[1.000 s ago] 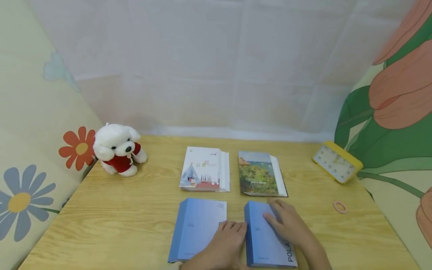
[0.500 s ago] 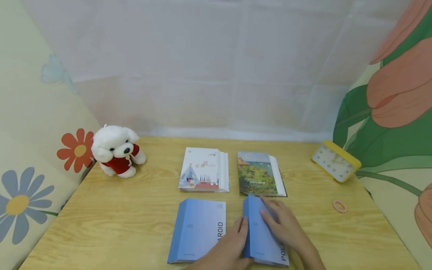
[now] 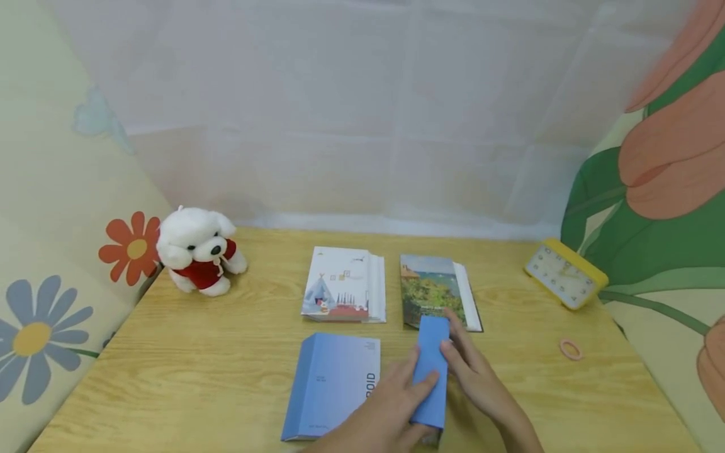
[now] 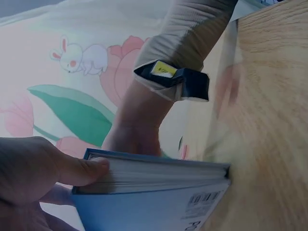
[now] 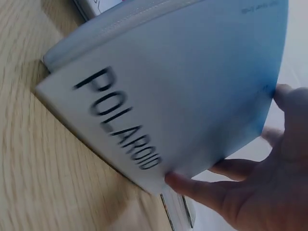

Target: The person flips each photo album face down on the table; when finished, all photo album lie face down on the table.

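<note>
Left hand: the left hand (image 3: pixel 396 402) clasps the near side of the raised blue book (image 3: pixel 430 371), thumb laid across the page edges in the left wrist view, fingers curled round the cover.
Right hand: the right hand (image 3: pixel 481 384) holds the far side, fingers wrapped over the top edge; together they brace the book so it stands on edge instead of tipping.
Raised blue book: tilted up between both palms, spine uppermost, lower edge on the wooden table (image 3: pixel 198 377).
Lettering: "POLAROID" runs across the cover by the right fingers in the right wrist view.
Second blue book (image 3: pixel 334 384): lies flat just left of the left fingers, touching that hand's edge or nearly; I cannot tell which.
Beyond the fingertips: a white picture book (image 3: pixel 345 283) and a green-covered book (image 3: pixel 436 292), both flat.
Far left: a plush dog (image 3: pixel 195 248).
Far right: a yellow clock (image 3: pixel 566 270) and a pink ring (image 3: pixel 571 348).
</note>
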Demonstrator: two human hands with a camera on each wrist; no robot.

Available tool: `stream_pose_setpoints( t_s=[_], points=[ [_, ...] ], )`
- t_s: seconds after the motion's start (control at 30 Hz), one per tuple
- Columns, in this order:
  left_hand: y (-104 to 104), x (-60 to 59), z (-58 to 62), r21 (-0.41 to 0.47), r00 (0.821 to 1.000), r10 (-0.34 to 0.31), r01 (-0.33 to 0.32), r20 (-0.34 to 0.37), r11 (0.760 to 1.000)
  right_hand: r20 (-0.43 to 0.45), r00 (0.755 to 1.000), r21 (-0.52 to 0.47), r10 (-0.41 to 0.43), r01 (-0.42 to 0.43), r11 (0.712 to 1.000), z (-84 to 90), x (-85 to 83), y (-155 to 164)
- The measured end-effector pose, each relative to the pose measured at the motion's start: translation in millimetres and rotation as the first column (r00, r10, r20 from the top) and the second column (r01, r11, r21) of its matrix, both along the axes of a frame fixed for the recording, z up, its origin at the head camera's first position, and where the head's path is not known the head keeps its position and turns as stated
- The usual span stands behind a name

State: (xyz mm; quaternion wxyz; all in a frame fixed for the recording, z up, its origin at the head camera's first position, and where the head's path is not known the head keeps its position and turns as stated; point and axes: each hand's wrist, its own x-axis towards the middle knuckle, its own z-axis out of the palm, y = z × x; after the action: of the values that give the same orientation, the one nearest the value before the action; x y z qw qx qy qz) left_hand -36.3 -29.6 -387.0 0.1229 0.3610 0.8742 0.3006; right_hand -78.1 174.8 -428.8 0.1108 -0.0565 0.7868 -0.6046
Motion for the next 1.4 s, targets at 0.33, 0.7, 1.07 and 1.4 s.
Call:
stream_pose_setpoints(
  t_s=[0.33, 0.7, 1.07, 1.4],
  points=[
    [8, 3.7, -5.3, 0.013, 0.988, -0.034, 0.037, -0.153, 0.999, 0.022, 1.0, -0.114, -0.001, 0.003, 0.993, -0.4, 1.4, 7],
    [17, -10.2, -41.7, 0.407, 0.918, 0.026, -0.201, 0.396, 0.891, 0.032, 0.999, -0.085, -0.015, 0.018, 0.996, 0.3, 2.0, 8],
    [24, -18.9, -73.1, 0.273, 0.955, 0.014, -0.098, 0.296, 0.957, 0.009, 0.999, 0.012, -0.034, 0.034, 0.999, 1.0, 3.6, 8],
    [25, -22.2, -62.7, -0.122, 0.984, 0.127, -0.113, 0.121, 0.986, 0.105, 0.994, -0.019, -0.034, 0.036, 0.999, 8.2, 9.9, 37]
  ],
)
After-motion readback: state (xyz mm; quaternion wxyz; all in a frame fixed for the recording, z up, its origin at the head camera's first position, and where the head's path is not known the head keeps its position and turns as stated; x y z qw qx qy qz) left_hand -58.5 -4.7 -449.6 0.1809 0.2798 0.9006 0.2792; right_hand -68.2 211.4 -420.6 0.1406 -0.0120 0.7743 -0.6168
